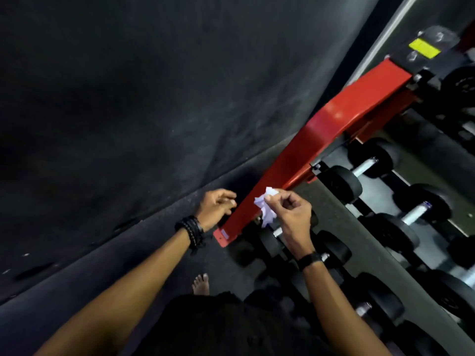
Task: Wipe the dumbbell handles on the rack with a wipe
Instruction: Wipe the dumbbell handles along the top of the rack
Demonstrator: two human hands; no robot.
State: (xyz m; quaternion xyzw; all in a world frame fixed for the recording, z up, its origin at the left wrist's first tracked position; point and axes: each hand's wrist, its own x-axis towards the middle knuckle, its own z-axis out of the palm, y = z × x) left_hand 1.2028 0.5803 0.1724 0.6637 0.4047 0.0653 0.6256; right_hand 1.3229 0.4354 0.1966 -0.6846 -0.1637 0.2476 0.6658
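Observation:
A red rack side frame point(331, 140) slopes from upper right down to the floor. Black dumbbells with silver handles point(365, 165) lie in rows on the rack to its right. My right hand point(290, 217) pinches a crumpled white wipe point(266, 205) just above the rack's lower end, over a small dumbbell handle point(277, 232). Beside the red frame, on its left, my left hand point(216, 206) hovers with fingers loosely curled and holds nothing. Beaded bracelets circle the left wrist, and a dark band the right.
Dark rubber floor point(128, 111) fills the left and top of the view. My bare foot point(201, 284) stands on it near the rack's base. A yellow label point(424, 48) sits at the rack's top. More dumbbells point(416, 214) extend to the right edge.

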